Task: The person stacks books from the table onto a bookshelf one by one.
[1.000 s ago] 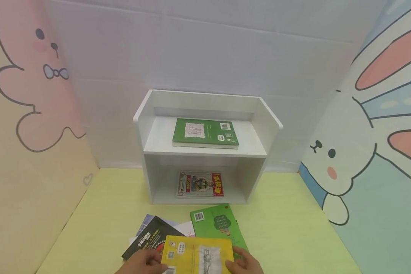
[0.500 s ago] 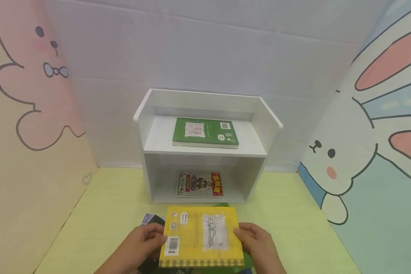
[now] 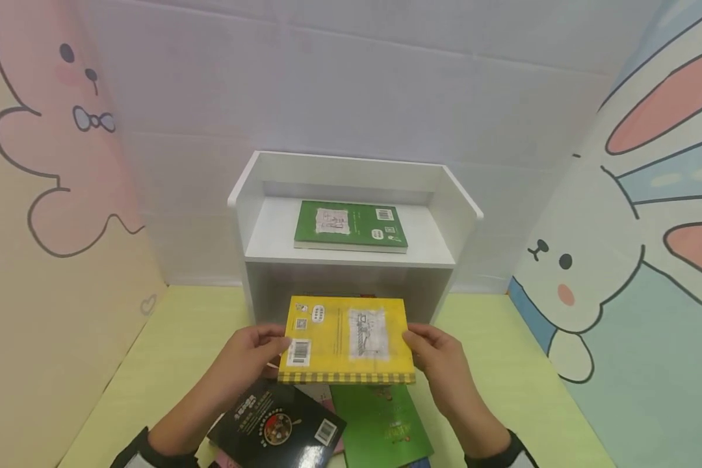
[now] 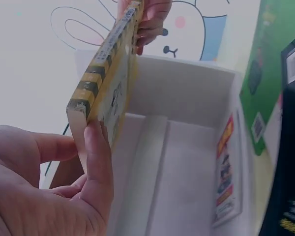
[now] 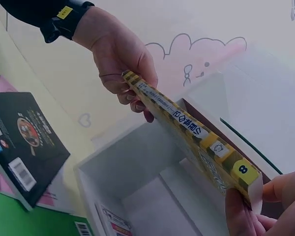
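A yellow book point(image 3: 333, 338) with a checkered spine hangs in the air before the lower shelf, its back cover with barcode and sketch facing up. My left hand point(image 3: 248, 354) pinches its left edge, thumb on the cover and fingers beneath. At the opposite edge, my right hand point(image 3: 441, 357) pinches it the same way. The spine point(image 5: 191, 125) shows a number 8 in the right wrist view. On the upper shelf of the white bookshelf point(image 3: 351, 262) lies a green book point(image 3: 351, 226). The yellow book mostly hides a comic-style book point(image 4: 225, 169) on the lower shelf.
Below the hands, a black book point(image 3: 277, 426) and a bright green book point(image 3: 380, 426) overlap with other books on the yellow tabletop point(image 3: 503, 364). Cartoon-printed walls point(image 3: 678, 273) stand at both sides, and a pale wall point(image 3: 351, 78) rises behind the bookshelf.
Both hands have lifted the yellow book up and forward from over the pile toward the bookshelf. The black and green books beneath have come into fuller view, while the lower-shelf book is now mostly covered.
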Demonstrator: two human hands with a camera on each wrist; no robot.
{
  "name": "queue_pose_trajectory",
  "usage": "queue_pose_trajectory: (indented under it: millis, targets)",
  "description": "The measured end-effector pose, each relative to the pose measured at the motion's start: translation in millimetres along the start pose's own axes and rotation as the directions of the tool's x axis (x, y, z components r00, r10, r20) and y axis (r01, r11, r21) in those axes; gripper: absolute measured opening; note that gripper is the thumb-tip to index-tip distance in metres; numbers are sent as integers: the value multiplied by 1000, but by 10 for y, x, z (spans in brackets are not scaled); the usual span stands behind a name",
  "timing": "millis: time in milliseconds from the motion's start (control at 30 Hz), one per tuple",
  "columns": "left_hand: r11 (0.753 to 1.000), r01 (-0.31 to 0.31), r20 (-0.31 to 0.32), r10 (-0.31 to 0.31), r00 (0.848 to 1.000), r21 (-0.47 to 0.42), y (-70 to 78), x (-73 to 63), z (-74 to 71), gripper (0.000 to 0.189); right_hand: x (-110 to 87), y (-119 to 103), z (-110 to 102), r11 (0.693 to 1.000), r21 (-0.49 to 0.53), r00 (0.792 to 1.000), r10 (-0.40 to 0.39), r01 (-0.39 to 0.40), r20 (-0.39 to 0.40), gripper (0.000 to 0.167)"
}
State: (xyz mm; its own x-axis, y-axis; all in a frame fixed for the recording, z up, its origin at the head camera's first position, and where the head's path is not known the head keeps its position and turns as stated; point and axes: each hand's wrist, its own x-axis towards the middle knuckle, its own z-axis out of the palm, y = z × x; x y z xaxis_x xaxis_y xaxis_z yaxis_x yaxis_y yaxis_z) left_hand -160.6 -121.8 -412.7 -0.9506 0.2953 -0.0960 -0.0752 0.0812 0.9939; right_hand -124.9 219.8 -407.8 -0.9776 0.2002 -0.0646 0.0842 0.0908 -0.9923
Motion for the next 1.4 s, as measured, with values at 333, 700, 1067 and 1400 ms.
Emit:
queue_pose_trajectory:
  millis: [333,700,1067,1400]
  targets:
    - [990,-43,-143,62,988,133,151,410,-2,38,439,-87,91,994,76,997,-72,74,-27,38]
    - [943,-139,-261,223,939,303,75,827,72,44,821,-89,244,993,3,985,-119,120,-122,40]
    - [887,-148,-306,301,903,438,33,1179,70,50,1159,-36,351,985,-59,969,-170,162,-177,39]
    - [873,-135,-288,295,911,469,-113,1497,63,46,1463,165,429,957,-71,937,-290,282,-194,27]
